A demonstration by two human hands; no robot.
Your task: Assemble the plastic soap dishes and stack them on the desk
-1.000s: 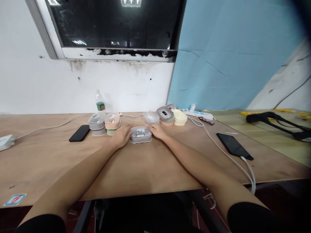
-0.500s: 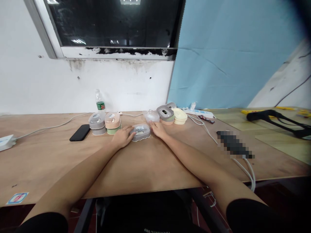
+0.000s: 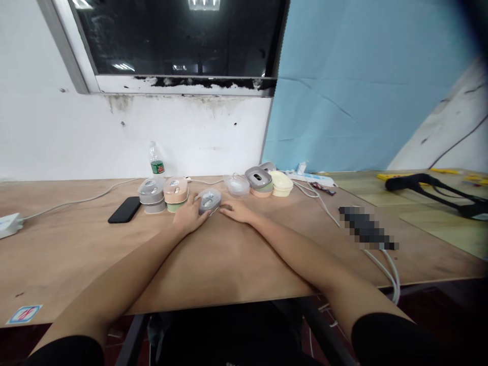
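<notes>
Between my two hands sits a grey lidded box with a clear top and a small label, turned at a slant on the table. My left hand is curved round its left side, thumb along the front edge and fingers behind. At the box's right edge, my right hand has its fingers stretched out, the tips at or touching the rim. Left of my left hand stand a pink box stacked on a green one, and two stacked grey boxes.
Clear lids, a grey lid on a stack, and cream pieces stand behind my right hand. A black phone and a bottle are left. A power strip and cables lie right.
The grey box has moved left and slightly away and has turned. My right hand has come from the clear lids to its right edge. My left hand stays at its left side.
</notes>
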